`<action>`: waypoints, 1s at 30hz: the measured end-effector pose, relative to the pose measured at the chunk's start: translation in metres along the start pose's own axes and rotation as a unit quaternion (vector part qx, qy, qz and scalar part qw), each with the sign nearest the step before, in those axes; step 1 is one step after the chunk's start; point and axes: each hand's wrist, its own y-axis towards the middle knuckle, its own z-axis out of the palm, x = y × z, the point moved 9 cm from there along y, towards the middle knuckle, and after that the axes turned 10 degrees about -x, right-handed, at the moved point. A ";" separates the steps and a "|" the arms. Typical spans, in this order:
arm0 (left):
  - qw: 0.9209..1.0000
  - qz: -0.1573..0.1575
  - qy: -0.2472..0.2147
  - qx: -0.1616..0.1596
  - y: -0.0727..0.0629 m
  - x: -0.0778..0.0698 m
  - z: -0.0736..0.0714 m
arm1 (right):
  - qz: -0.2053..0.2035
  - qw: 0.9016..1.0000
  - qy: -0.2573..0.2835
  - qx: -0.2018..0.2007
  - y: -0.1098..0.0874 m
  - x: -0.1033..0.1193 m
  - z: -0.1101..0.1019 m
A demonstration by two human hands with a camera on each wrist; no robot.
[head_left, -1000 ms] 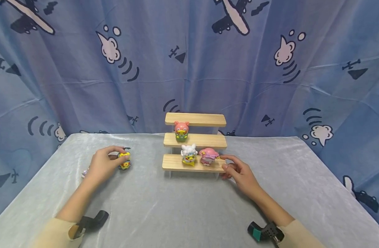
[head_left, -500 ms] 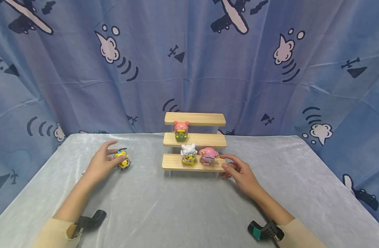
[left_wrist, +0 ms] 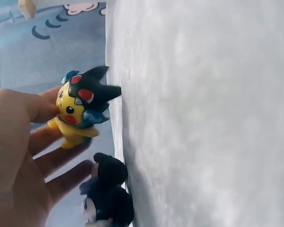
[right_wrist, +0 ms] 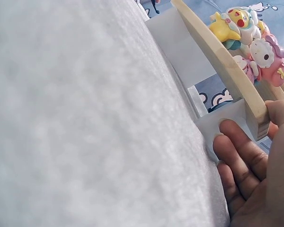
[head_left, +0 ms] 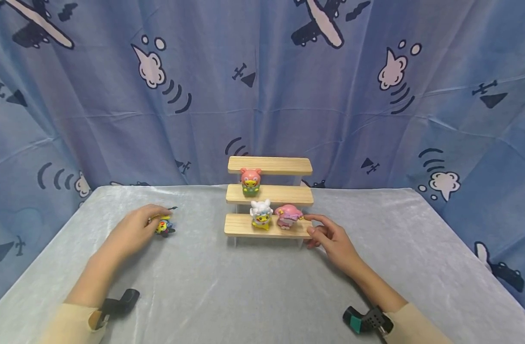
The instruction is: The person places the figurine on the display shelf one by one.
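My left hand [head_left: 135, 231] pinches a Pikachu figurine [left_wrist: 71, 106] with a dark, red-marked hood between thumb and fingers. In the left wrist view it is tilted sideways, and a black-hooded figurine [left_wrist: 109, 198] is close beside the lower fingers. My right hand [head_left: 335, 243] grips the right end of the lowest board of a three-tier wooden display shelf [head_left: 269, 165], its thumb [right_wrist: 279, 112] against the board's end. On that board stand a white-hooded Pikachu figurine [head_left: 261, 215] and a pink figurine [head_left: 289, 216]. A pink-hooded figurine in green [head_left: 251, 181] stands on the middle board.
The shelf has clear side supports [right_wrist: 222, 120] and stands on a table with a grey cloth [head_left: 219, 286]. Behind the table hangs a blue curtain [head_left: 262, 95] with airplane prints. Each wrist wears a black camera mount [head_left: 120, 302].
My left hand has shifted slightly left with the hooded Pikachu figurine, which has turned and tilted in its fingers. The right hand stays at the shelf's end.
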 end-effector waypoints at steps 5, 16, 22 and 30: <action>0.999 0.016 0.020 0.025 -0.001 0.004 -0.001 | 0.000 1.000 0.004 0.002 0.000 -0.001 0.000; 0.995 0.066 0.046 0.059 -0.006 0.000 0.005 | 0.000 1.000 0.010 0.005 0.000 0.000 0.001; 0.997 0.050 0.037 0.041 -0.004 0.001 0.004 | 0.001 1.000 0.008 0.004 0.000 -0.001 0.001; 1.000 0.007 0.003 0.002 0.001 -0.001 0.002 | 0.002 1.000 0.004 0.003 0.001 -0.001 0.000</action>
